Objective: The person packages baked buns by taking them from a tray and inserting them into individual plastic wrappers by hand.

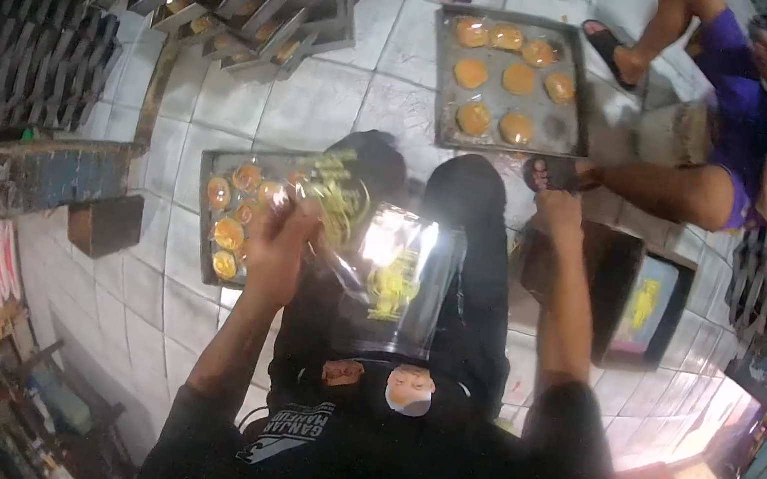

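right now, the left hand is gripping a clear printed bag, its fingers closing on the plastic beside the smaller bun tray. the right hand is curling its fingers in near a co-worker's foot; whether they are gripping anything, i cannot tell. more clear bags are lying across the dark-trousered lap, while a bigger tray is holding eight buns on the white tiles.
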A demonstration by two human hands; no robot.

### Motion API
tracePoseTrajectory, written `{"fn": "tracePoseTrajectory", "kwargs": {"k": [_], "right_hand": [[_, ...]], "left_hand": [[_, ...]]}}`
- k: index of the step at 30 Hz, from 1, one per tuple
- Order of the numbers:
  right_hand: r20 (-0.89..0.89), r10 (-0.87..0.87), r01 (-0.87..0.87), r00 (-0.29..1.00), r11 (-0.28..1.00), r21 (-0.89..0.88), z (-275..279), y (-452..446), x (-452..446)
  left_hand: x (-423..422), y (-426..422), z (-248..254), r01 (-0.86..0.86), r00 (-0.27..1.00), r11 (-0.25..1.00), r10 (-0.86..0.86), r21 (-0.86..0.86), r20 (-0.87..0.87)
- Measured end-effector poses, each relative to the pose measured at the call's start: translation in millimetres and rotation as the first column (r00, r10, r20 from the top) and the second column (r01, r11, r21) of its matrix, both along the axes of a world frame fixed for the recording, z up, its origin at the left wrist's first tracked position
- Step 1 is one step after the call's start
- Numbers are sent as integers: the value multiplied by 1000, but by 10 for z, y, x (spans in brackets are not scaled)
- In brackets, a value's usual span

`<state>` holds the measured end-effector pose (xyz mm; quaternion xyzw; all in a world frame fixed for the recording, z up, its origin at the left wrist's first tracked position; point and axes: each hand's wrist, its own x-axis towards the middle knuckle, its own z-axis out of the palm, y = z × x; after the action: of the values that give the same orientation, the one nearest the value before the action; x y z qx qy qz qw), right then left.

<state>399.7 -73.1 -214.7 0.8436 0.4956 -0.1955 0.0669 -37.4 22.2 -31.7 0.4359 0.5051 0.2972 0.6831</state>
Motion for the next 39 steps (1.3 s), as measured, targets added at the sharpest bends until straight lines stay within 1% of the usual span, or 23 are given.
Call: {"fn": "tracePoseTrajectory", "kwargs": {"k": [1,2,3,4,6,8,10,14,15,16,18,19,22,24,26,28,30,32,34,35,36,38,39], "right_hand": [[-320,102,-130,942,989,-67,-299,143,187],[-548,15,-70,836,994,-79,-469,305,244],[-732,-95,0,674,992,-129,-647,467,305],[-811,-317,251,492,944,-217,-681,666,306],[-548,55,-17,835,997,73,-887,1174,468],[-631,140,-42,763,985,169,-1424,1690,733],[-841,-117,266,529,963,34,-1743,2081,711],[-892,-196,515,408,856,47,-2584,2555,636],[-805,-189,485,563,864,137,-2652,2639,642],[-691,-180,440,700,871,218,-2729,2703,629],[-638,-248,452,729,874,177,-3123,2847,747],[-569,-299,454,766,878,151,-3304,2904,786],[-512,-463,656,723,692,301,-3501,3056,620],[-551,-547,727,630,666,169,-3130,3091,466],[-721,-279,606,634,758,240,-2777,3095,246],[-569,-178,401,803,867,295,-2892,3125,127],[-652,-134,493,747,769,407,-3085,3115,14],[-722,-105,422,684,864,275,-3023,3019,152],[-959,-62,704,276,693,158,-2313,2838,97],[-989,-101,753,108,657,15,-1832,2721,72],[-990,-126,774,-58,621,-124,-1241,2577,13],[-963,82,795,-256,585,-162,-124,2127,-220],[-899,165,773,-406,587,-241,247,1910,-283]], "left_hand": [[112,114,14,-152,986,988,154,-43,68],[238,167,20,-239,964,969,244,-61,109],[366,222,23,-322,932,943,331,-78,150],[478,219,-57,-321,936,942,332,-101,122],[607,214,-185,-178,869,960,256,215,-424],[585,249,-111,-49,917,963,148,264,-370],[617,237,-166,-50,940,912,180,407,-289],[362,266,-123,-37,940,975,108,218,-323],[464,321,-58,-216,976,976,215,32,38],[177,204,-114,-232,970,964,239,128,-40],[-386,-22,-224,-244,926,919,316,310,-208],[-298,50,-203,105,845,816,228,568,-483],[-44,179,-72,16,945,873,146,488,-292],[43,218,-67,9,961,883,123,470,-248],[117,256,-99,2,971,888,109,460,-213],[184,277,-142,-17,981,891,102,454,-164],[288,307,-222,-45,993,889,90,455,-77],[352,277,-298,-111,990,902,138,417,-35],[403,306,-258,-171,983,895,185,412,4],[460,341,-229,-71,969,866,178,495,-172],[461,343,-279,20,943,786,190,618,-272],[461,347,-382,203,841,571,315,795,-441],[298,307,-532,141,869,722,238,677,-434]]}}
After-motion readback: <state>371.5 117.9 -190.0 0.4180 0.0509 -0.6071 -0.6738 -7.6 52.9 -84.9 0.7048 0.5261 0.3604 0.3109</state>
